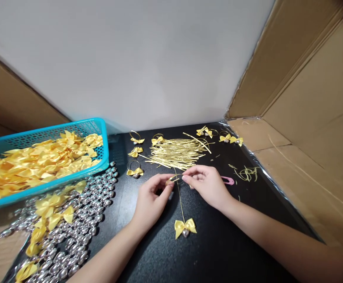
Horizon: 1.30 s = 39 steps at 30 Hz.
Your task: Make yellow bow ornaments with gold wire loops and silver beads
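Note:
Over the black board, my left hand [153, 196] pinches a loop of thin gold cord [181, 200] between thumb and fingers. My right hand [208, 184] is closed on the same cord just to the right, fingertips together near the loop. From the loop one strand runs down to a yellow satin bow [185, 228] with a silver heart-shaped bead below its knot, resting on the board. Just beyond my fingers lies a pile of cut gold cords [179, 152]. A pink-handled tool [228, 181] is partly hidden behind my right hand.
A turquoise basket [106, 143] full of yellow bows stands at the left. Silver beads [97, 218] spread below it, with loose bows on top. Looped bows [135, 172] lie around the cord pile. Cord scraps [246, 173] lie right; cardboard [313, 78] walls the side.

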Each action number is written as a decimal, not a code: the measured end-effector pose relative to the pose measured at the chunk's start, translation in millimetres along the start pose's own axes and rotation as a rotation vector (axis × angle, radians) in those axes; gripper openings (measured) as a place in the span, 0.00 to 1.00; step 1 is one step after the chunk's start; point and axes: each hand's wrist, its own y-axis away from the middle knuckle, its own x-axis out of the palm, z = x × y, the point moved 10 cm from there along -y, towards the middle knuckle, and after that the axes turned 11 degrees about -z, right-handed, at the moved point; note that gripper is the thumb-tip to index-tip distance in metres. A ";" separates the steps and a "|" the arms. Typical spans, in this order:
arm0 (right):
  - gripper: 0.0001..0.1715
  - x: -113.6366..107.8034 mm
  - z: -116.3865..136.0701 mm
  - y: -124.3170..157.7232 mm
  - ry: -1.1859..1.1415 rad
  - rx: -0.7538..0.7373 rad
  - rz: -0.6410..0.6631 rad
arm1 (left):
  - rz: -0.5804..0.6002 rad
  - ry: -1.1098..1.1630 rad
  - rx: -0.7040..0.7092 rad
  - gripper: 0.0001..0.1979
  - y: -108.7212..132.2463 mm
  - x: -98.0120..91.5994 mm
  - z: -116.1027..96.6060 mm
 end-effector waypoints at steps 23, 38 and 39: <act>0.14 5.1 -21.5 6.7 -0.418 0.297 -0.075 | -0.070 0.126 -0.232 0.08 3.0 -3.7 11.8; 0.11 9.5 -20.3 8.2 -0.388 0.265 -0.055 | -0.118 0.170 -0.292 0.06 4.9 -6.2 11.7; 0.11 9.8 -19.9 8.3 -0.384 0.259 -0.053 | -0.121 0.172 -0.289 0.06 4.7 -6.3 11.3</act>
